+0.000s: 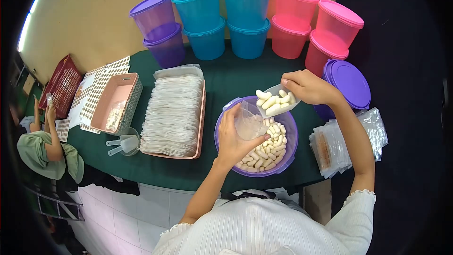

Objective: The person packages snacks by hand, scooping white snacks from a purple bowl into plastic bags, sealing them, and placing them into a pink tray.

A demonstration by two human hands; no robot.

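My left hand (233, 137) is closed around a clear plastic pouch (251, 125), its mouth toward the scoop. The pouch is over a purple tub (293, 147) that holds many pale, finger-shaped pieces (266, 156). In my right hand (309, 87) is a whitish scoop (290, 107), loaded with several of the same pieces (271, 103). The scoop tilts close beside the pouch, above the tub's far rim. My right fingers hide the scoop's handle.
Packed white pouches (172, 113) fill a pink basket. Two scoops (123, 144), a second basket (118, 82) and printed sheets (89, 92) lie left. Stacked lidded tubs (203, 16) line the back. A purple-lidded tub (350, 85) and clear bags (326, 148) are right. Another person (45, 153) sits far left.
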